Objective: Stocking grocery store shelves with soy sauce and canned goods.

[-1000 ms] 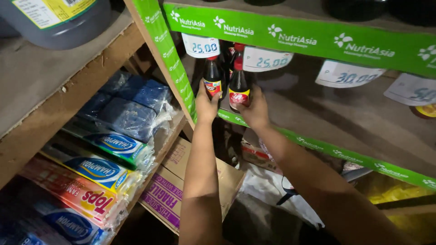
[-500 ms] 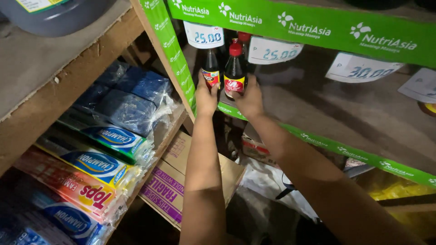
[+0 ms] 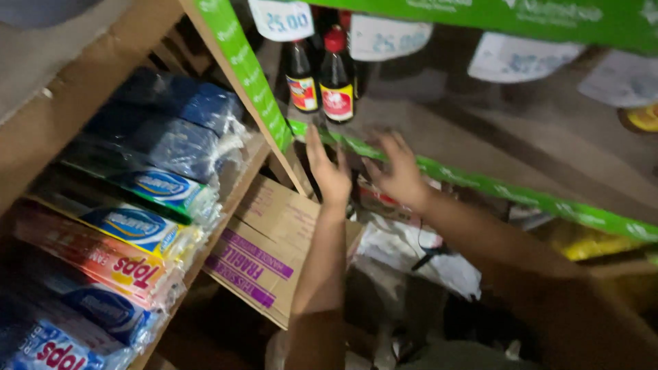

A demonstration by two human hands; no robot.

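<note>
Two small dark sauce bottles with red caps, one point(image 3: 301, 75) on the left and one point(image 3: 337, 77) on the right, stand side by side at the front left of a shelf edged with a green strip point(image 3: 480, 183). My left hand point(image 3: 327, 171) is just below that edge, fingers apart and holding nothing. My right hand point(image 3: 397, 171) hovers beside it, also spread and empty, a little below and right of the bottles. Neither hand touches a bottle.
A slanted wooden post with a green strip point(image 3: 243, 68) divides the shelves. Wrapped blue packs point(image 3: 171, 123) and soap bars point(image 3: 130, 226) fill the left shelves. A cardboard box point(image 3: 274, 240) and crumpled white plastic point(image 3: 418, 253) lie below. Paper price tags point(image 3: 281, 19) hang above.
Both hands have let go of the two bottles and dropped below the shelf edge, fingers spreading. The bottles stay standing on the shelf. The view has tilted downward.
</note>
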